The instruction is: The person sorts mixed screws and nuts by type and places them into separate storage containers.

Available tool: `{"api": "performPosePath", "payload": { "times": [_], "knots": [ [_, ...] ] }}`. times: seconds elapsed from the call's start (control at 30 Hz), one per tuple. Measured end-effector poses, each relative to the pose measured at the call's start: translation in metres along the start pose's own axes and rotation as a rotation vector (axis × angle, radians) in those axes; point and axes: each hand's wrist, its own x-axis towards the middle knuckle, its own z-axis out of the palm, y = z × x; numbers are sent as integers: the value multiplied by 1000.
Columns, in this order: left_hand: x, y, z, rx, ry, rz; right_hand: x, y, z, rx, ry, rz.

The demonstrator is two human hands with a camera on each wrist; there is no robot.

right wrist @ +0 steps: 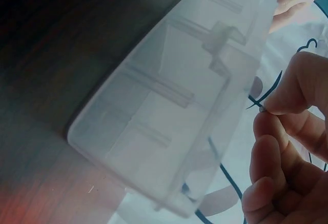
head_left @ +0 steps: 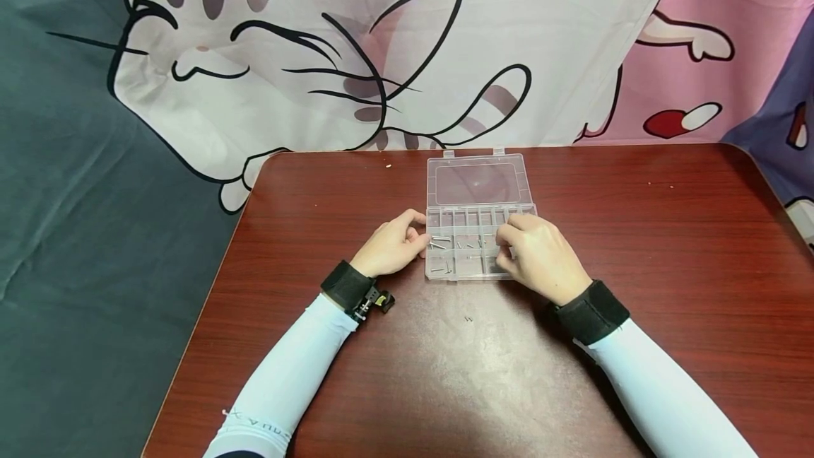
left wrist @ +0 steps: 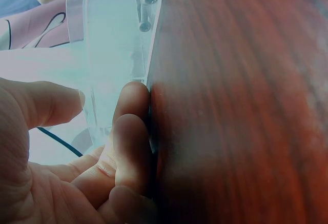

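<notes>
A clear plastic compartment box (head_left: 470,278) lies on the table with its lid (head_left: 477,182) folded back. Screws (head_left: 440,240) lie in its left compartments, and the left wrist view shows round-headed screws (left wrist: 145,26) through the wall. My left hand (head_left: 394,244) holds the box's left side, thumb at the rim and curled fingers against the wall. Over the right compartments, my right hand (head_left: 543,253) pinches a tiny grey metal piece (right wrist: 263,109) between thumb and index finger. Most of that piece is hidden by the fingertips.
Two tiny metal pieces (head_left: 468,319) lie on the brown table (head_left: 394,401) in front of the box. Small pale specks (head_left: 388,166) dot the tabletop farther back. A cat-print cloth (head_left: 254,112) hangs behind the table's far edge.
</notes>
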Motion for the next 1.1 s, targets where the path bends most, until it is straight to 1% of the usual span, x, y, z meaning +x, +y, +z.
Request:
{"api": "performPosePath", "payload": {
  "times": [0.5,0.57,0.63,0.73,0.8,0.9,1.0,1.1],
  "knots": [
    [0,0,0,0,0,-2,-1,3,0,-18,13,4],
    [0,0,1,1,1,-1,-1,3,1,-17,15,10],
    [0,-1,1,3,2,1,0,3,0,-17,7,33],
    [0,-1,0,1,-1,6,0,2,0,-35,-55,100],
    [0,-1,0,0,-2,10,0,1,1,-57,-121,151],
    [-1,0,0,-6,-4,10,-2,-1,2,-83,-212,200],
    [-1,1,0,-5,-4,8,-2,-3,2,-92,-250,219],
    [-1,1,-1,3,1,6,-2,-6,1,-91,-260,217]
  ]
}}
